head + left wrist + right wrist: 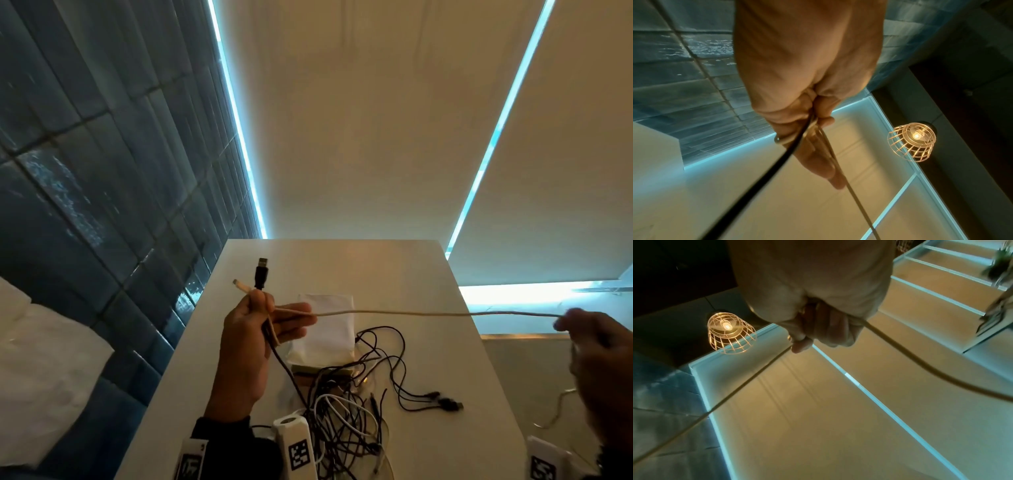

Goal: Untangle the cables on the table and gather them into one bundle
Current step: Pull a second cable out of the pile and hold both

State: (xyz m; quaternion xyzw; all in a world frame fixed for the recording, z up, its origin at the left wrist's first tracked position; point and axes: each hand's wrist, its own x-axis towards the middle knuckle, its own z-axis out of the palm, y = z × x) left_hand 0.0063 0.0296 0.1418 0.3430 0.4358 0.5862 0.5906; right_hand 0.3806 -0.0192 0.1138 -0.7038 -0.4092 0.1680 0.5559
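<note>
- Cables [346, 411] lie in a loose black-and-white tangle on the near part of the white table [411, 274], partly over a clear plastic bag [329, 329]; thin and limp, they should weigh little but will likely snag on one another, so I judge it best to take each by its plug end and draw it out slowly.
- Left hand [253, 329], raised above the table with palm turned inward, curls thumb and fingers round the black cable [262, 274] just below its USB plug, and round the end of the beige cable [428, 312].
- Right hand [596, 349], out past the table's right edge, pinches the beige cable further along, pulling it taut and nearly level between the hands; the rest hangs slack beneath.
</note>
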